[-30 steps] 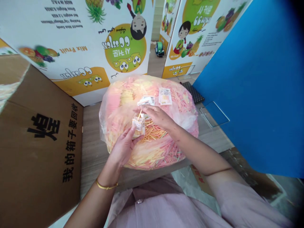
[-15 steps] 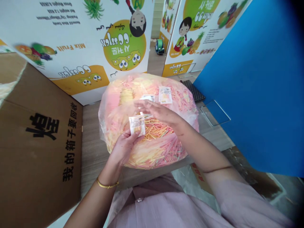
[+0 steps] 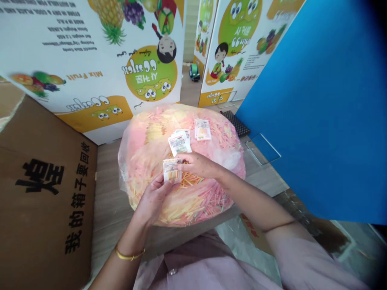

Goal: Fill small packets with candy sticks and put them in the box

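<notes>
My left hand pinches a small white candy packet by its lower edge; coloured sticks show through its front. At the packet's upper right edge, the fingers of my right hand are closed on it too. Both hands are above a large clear plastic bag full of thin pink, yellow and orange candy sticks. Just beyond my right hand, a few overlapping packets lie on the bag. Farther right on it rests another packet or small stack.
A brown cardboard box stands at the left, and a white printed carton behind the bag. Another carton, a green tape roll and a black patterned object are farther back. A blue panel with a wire handle borders the right.
My right hand has come down from over the lying packets and closed on the edge of the packet in my left hand. The packets beneath it are now uncovered. The view has shifted slightly.
</notes>
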`<state>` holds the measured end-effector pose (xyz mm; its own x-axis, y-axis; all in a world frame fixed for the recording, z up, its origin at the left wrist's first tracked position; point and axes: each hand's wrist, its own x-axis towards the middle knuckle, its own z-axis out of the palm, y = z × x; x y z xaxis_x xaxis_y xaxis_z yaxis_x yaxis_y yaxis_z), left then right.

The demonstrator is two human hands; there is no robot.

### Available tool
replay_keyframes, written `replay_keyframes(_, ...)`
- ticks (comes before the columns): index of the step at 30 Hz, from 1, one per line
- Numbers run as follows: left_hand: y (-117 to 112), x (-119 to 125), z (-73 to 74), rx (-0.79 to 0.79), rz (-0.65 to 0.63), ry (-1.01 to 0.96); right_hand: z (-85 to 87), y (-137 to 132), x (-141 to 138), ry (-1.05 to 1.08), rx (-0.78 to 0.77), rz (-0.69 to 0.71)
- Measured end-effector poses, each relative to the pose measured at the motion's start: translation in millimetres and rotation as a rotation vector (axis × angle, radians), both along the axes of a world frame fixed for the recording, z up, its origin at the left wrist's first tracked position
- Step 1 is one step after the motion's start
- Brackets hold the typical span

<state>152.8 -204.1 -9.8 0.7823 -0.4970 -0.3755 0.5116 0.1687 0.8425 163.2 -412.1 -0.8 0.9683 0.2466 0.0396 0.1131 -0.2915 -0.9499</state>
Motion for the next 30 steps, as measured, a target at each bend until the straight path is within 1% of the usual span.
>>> replay_keyframes(2,2,0,-2.7,0.045,0.025,-0.017,3.5,-21,0,-0.032,-0.036,-0.132)
replay_keyframes(4,5,-1,-4.8,0.087,0.044,-0.032,9.4,-53,6,-0.094,-0.073,-0.324)
replay_keyframes(6,7,-1,-5.8,0.111,0.039,-0.045,13.6,-88,17,-0.143,-0.168,-0.468)
replay_keyframes(7,7,-2,-6.0,0.117,0.038,-0.049,13.9,-103,25,-0.148,-0.205,-0.506)
replay_keyframes(9,7,-3,-6.6,0.127,0.049,-0.058,10.3,-125,41,-0.129,-0.294,-0.529)
replay_keyframes(11,6,-4,-8.2,0.139,0.067,-0.072,3.0,-135,56,-0.054,-0.431,-0.582)
replay_keyframes(12,6,-4,-9.4,0.147,0.073,-0.081,-0.9,-136,60,-0.019,-0.506,-0.633)
replay_keyframes(14,7,-4,-11.9,0.167,0.066,-0.106,-7.2,-131,64,-0.017,-0.620,-0.762)
replay_keyframes(16,8,-5,-13.6,0.207,0.037,-0.163,-10.6,-119,59,-0.136,-0.681,-0.854)
replay_keyframes(17,8,-6,-13.8,0.239,0.019,-0.215,-11.5,-110,54,-0.209,-0.706,-0.869)
replay_keyframes(18,7,-8,-13.7,0.278,0.000,-0.284,-12.2,-100,49,-0.257,-0.737,-0.857)
replay_keyframes(20,6,-12,-12.9,0.376,-0.042,-0.472,-14.2,-74,38,-0.271,-0.810,-0.754)
replay_keyframes(22,4,-18,-12.6,0.460,-0.105,-0.671,-18.0,-47,30,-0.205,-0.870,-0.619)
replay_keyframes(24,3,-23,-13.8,0.504,-0.185,-0.810,-22.6,-26,27,-0.130,-0.901,-0.551)
replay_keyframes(26,3,-27,-15.8,0.513,-0.242,-0.864,-25.9,-16,27,-0.079,-0.907,-0.546)
replay_keyframes(27,3,-28,-16.7,0.513,-0.249,-0.862,-26.6,-15,28,-0.068,-0.908,-0.543)
replay_keyframes(30,5,-27,-17.2,0.512,-0.197,-0.776,-24.6,-23,30,-0.099,-0.951,-0.492)
